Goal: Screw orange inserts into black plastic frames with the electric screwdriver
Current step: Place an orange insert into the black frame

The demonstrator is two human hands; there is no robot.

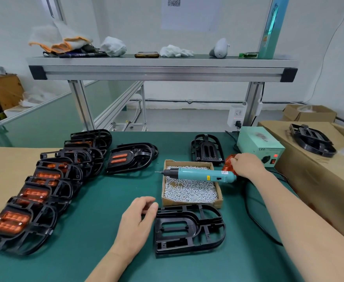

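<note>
Fingers (234,159) of the right hand (246,165) curl over an orange insert (228,162) at the far right of the counter (106,200), grasping it just beside a pale green power box (256,143) (whether more than one insert lies under the palm, I cannot tell). Just left of that hand, the electric screwdriver (199,174) lies across a cardboard tray (220,201) of silver screws (189,193), its bit pointing left past the tray's rim, with neither hand on it.

The left hand (137,222) rests on the counter nearer the person, fingers loosely bent and holding nothing. Its thumb tip touches the upper left corner of an empty black frame (189,228), which lies flat just in front of the tray. A second empty frame (205,148) lies behind the tray. Farther left, a fitted frame (130,157) with orange showing in its slots sits on top of others. A long overlapping row of finished frames (34,198) runs along the counter's left side. To the right, more black frames (312,139) lie on a cardboard box (309,180). A shelf (163,68) above carries a phone (146,55) and white cloths (114,46).
</note>
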